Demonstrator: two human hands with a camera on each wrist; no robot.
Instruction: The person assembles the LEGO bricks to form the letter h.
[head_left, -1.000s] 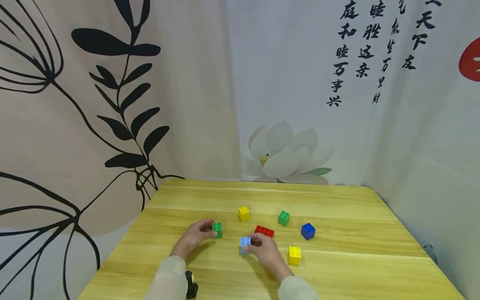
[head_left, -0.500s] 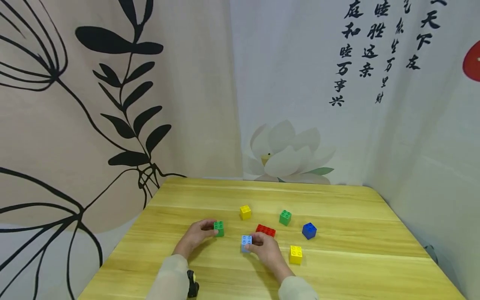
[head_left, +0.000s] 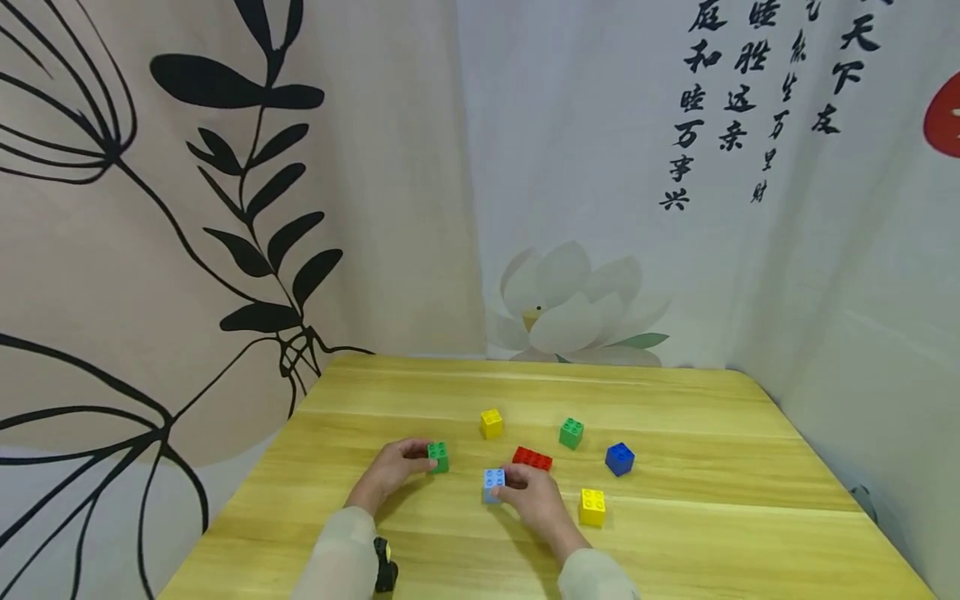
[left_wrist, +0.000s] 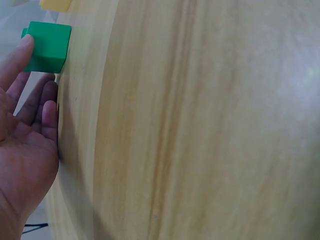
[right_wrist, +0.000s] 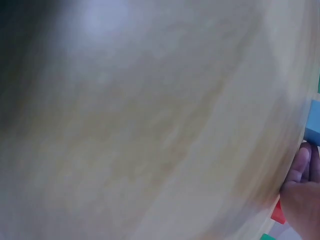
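My left hand [head_left: 392, 472] pinches a green toy brick [head_left: 438, 457] between thumb and fingers, low over the wooden table. In the left wrist view the thumb lies against one face of that green brick [left_wrist: 49, 47]. To the right, my right hand [head_left: 534, 500] grips a light blue toy brick [head_left: 493, 485] by its right side. Only part of the light blue brick [right_wrist: 313, 123] enters the right wrist view. Just behind the right hand lies a red brick [head_left: 532, 457], its near side partly covered by the fingers.
On the wooden table [head_left: 712, 550] stand a yellow brick [head_left: 491, 423] farther back, a second green brick [head_left: 571, 432], a dark blue brick [head_left: 619, 459] and another yellow brick [head_left: 592, 507] right of the right hand. A printed curtain [head_left: 405, 208] hangs behind the table.
Both hands keep their hold on the green and light blue bricks, nearly still. The whole head view has shifted slightly; the other bricks stay where they were on the table.
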